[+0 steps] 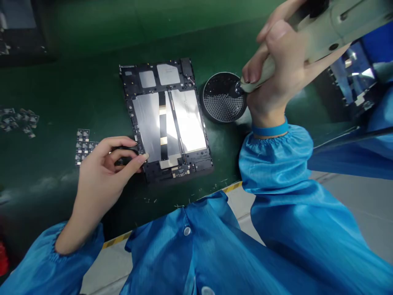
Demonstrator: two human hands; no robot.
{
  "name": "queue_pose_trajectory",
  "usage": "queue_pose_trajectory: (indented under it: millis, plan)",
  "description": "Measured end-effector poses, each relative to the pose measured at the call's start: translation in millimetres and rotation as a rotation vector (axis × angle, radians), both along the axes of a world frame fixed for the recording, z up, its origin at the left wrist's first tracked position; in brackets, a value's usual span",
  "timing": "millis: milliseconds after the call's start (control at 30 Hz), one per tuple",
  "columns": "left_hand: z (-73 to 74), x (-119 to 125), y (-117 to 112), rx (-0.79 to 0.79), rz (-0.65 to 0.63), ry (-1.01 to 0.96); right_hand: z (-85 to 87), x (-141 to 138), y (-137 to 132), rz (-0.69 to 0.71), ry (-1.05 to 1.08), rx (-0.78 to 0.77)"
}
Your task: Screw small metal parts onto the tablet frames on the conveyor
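My right hand (pixel 282 69) is wrapped round a pale electric screwdriver (pixel 325 35), tilted with its dark tip down at a round black dish (pixel 225 76). The dish has rows of small holes or screws in its lower half; which of the two I cannot tell. To its left lies an opened tablet (pixel 196 123), its inside facing up, with a silvery plate, black flat cables and a small board at the bottom. My left hand (pixel 113 164) is closed on the tablet's lower left edge, thumb on top. Something dark shows between those fingers, too hidden to name.
Small circuit boards (pixel 82 147) sit in rows beside my left hand. More loose small parts (pixel 20 121) lie at the far left. Another opened device (pixel 353 78) is at the right, near a person's blue sleeve (pixel 380 110). Tiny scraps (pixel 150 200) dot the green table's front edge.
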State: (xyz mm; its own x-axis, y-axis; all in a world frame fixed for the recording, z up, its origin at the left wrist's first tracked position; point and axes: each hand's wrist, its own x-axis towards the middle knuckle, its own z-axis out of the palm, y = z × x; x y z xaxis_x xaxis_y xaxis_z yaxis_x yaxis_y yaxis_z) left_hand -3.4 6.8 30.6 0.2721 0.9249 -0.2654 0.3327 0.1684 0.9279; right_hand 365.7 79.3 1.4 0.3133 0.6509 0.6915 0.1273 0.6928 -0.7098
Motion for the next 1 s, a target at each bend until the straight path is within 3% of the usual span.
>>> queue_pose_trajectory:
  millis: [233,500,767,1000]
  plan:
    - [1.4,1,-2,0.015,-0.012,-0.01,-15.6,11,13,-0.049,0.003,0.0]
    - [-1.9,2,1,-0.016,0.014,-0.039,-3.4,6,1,-0.014,-0.058,0.015]
    - [-12.0,1,2,0.007,0.016,-0.041,-12.7,13,13,0.019,-0.059,0.043]
    - [-17.7,0,7,0.022,-0.019,-0.057,-3.5,7,3,0.006,-0.06,-0.061]
